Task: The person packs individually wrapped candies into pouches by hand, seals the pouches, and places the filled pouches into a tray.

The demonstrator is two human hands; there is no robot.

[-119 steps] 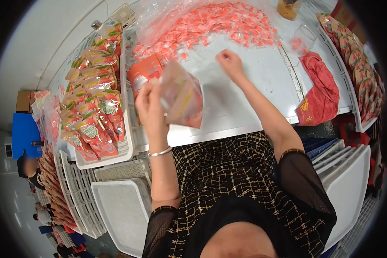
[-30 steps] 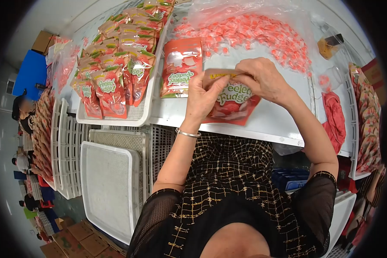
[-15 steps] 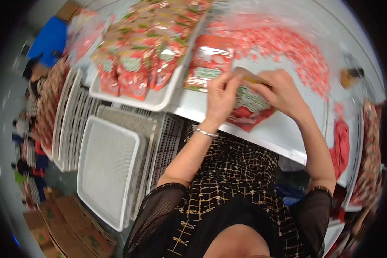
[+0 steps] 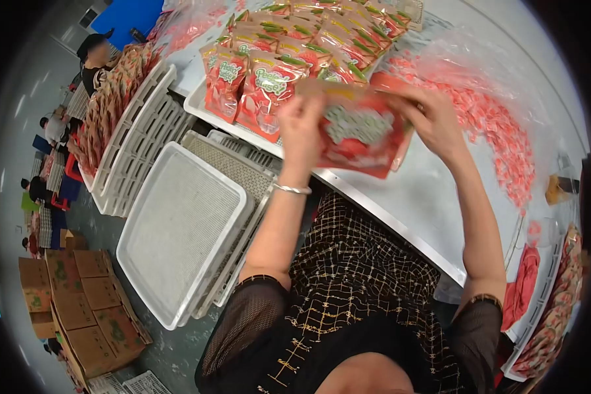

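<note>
Between my two hands hangs a red pouch [image 4: 358,131] with pale lettering, blurred by motion, near the front edge of the white table [image 4: 433,203]. My left hand [image 4: 302,125] grips its upper left corner, a silver bangle on the wrist. My right hand [image 4: 433,121] pinches at its upper right corner. Part of another red pouch [image 4: 391,82] shows behind it. To the left, a white tray [image 4: 197,102] holds several upright filled pouches [image 4: 266,92], close to my left hand.
Small wrapped pink candies [image 4: 499,141] lie beside clear plastic at the right. A red cloth [image 4: 522,285], a jar [image 4: 561,189] and another pouch tray [image 4: 548,315] are farther right. Empty trays [image 4: 184,230] stand lower left, with cardboard boxes [image 4: 88,308] and co-workers [image 4: 95,62] beyond.
The view has swung left, so the table appears shifted right. The pouch, held at its top with both hands half a second ago, is now nearer the pouch tray, and my hands are farther apart.
</note>
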